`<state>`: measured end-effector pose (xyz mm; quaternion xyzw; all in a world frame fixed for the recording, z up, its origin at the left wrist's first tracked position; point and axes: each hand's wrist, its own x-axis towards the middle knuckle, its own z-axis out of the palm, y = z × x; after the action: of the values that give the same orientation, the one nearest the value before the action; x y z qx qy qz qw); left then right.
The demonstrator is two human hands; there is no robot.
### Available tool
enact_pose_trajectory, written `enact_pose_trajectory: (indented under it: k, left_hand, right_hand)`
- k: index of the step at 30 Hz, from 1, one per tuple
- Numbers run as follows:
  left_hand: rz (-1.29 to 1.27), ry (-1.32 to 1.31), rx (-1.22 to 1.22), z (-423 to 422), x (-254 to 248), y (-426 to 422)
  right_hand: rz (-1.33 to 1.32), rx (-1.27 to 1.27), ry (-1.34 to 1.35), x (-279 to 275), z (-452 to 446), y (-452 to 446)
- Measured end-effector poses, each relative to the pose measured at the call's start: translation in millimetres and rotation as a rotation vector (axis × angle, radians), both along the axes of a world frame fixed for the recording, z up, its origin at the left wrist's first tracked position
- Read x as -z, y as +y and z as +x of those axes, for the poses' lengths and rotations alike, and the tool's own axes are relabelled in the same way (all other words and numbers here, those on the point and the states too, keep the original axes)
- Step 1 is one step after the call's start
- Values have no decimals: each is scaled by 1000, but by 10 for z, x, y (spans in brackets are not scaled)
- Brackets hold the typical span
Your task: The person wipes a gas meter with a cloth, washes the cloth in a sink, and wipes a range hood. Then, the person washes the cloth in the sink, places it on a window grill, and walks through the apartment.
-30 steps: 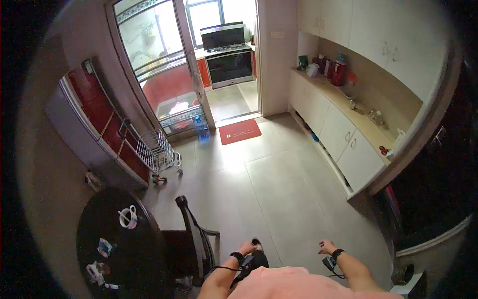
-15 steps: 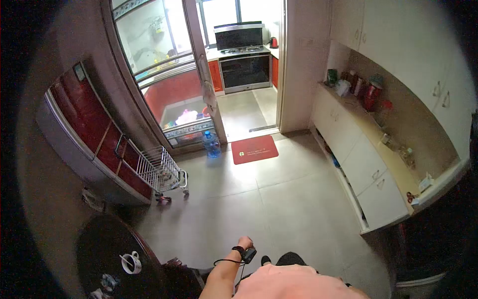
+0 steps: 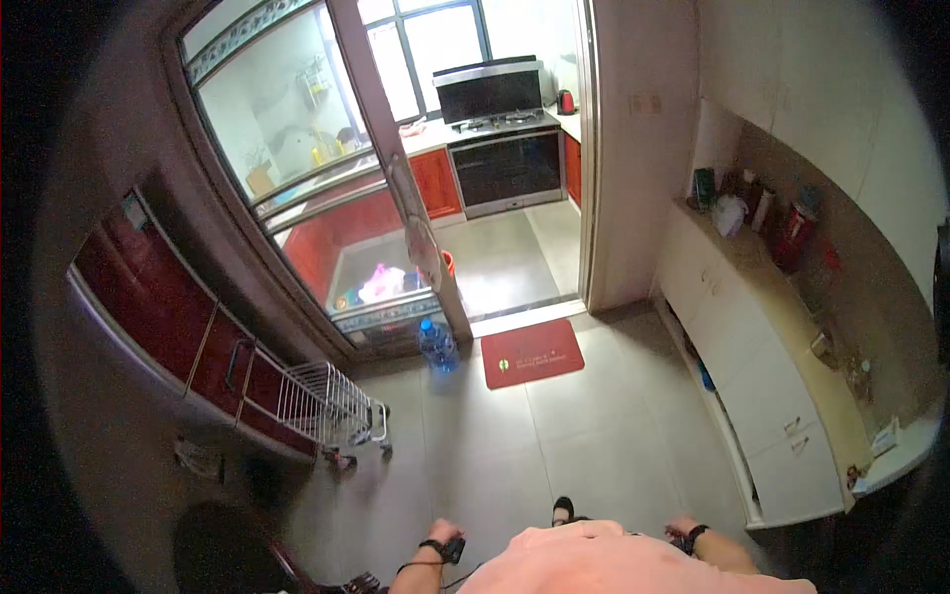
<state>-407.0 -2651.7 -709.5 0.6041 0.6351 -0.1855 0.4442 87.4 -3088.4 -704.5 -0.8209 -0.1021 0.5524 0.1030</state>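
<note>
My left hand (image 3: 447, 531) is low in the view, left of my pink shirt (image 3: 584, 559), with a black strap and a small dark device at the wrist. Its fingers are too small and blurred to make out. On the other side of the shirt, my right hand (image 3: 683, 527) hangs over the floor, also with a black wrist strap; its finger pose is unclear. Neither hand touches any furniture. A dark shoe (image 3: 563, 510) shows between them on the grey tiles (image 3: 475, 475).
A red mat (image 3: 532, 353) lies before the open kitchen doorway, beside a blue water bottle (image 3: 437, 346). A wire cart (image 3: 336, 411) stands by the red fridge (image 3: 148, 287). White cabinets (image 3: 752, 396) line the right; a dark round table (image 3: 223, 549) is lower left.
The doorway, mat and cart have come nearer, and the table has slid toward the bottom edge. My right hand, out of sight half a second ago, shows again.
</note>
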Motion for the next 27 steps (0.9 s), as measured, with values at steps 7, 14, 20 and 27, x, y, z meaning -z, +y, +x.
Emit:
enact_pose_trajectory:
  k: [7,14,20,27]
  left_hand:
    - [-200,64,-344,53,55,587]
    - [12,215,566,1053,150,1946]
    - [183,-176,359,1966,253,3502]
    - [92,-81,-37,3598,-265,4843]
  right_hand:
    - [295,-43,-137,-261,1384,2501]
    - [384,5,-21,-649,1935,4042]
    - [230,71,-139,-252,2420,4300]
    - [-19,269,-127,-371,2435,4759]
